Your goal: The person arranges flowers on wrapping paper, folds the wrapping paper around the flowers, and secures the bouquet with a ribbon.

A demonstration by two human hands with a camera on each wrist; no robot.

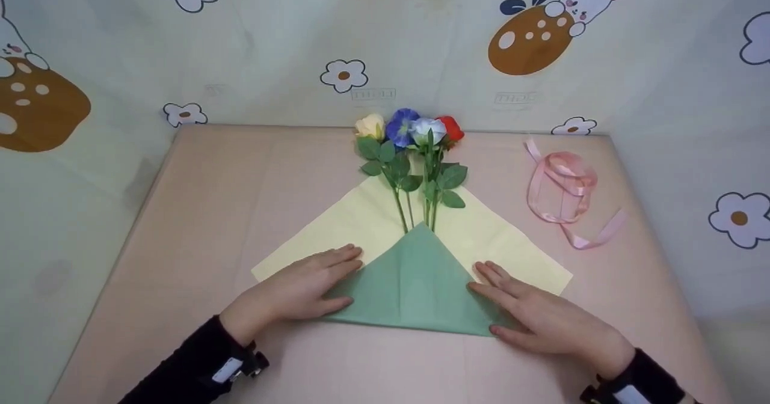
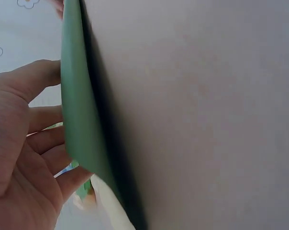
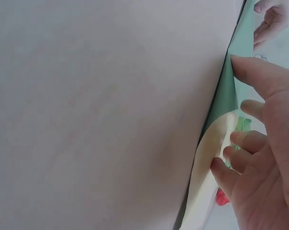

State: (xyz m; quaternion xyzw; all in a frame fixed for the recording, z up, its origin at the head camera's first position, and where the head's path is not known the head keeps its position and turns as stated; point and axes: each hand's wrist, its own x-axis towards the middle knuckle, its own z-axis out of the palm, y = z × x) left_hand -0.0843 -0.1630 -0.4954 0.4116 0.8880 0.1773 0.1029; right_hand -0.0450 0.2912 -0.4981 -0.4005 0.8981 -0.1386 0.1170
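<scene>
Both hands (image 1: pixel 301 284) (image 1: pixel 532 314) touch green paper (image 1: pixel 415 287) with outstretched fingers (image 1: pixel 344 267), pinkish table (image 1: pixel 222 205) beneath, rabbit-print backdrop (image 1: pixel 277 43) behind.

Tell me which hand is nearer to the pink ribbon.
Right. The right hand rests on the right side of the green paper, below the pink ribbon in the head view; the left hand is at the paper's left side, farther away.
</scene>
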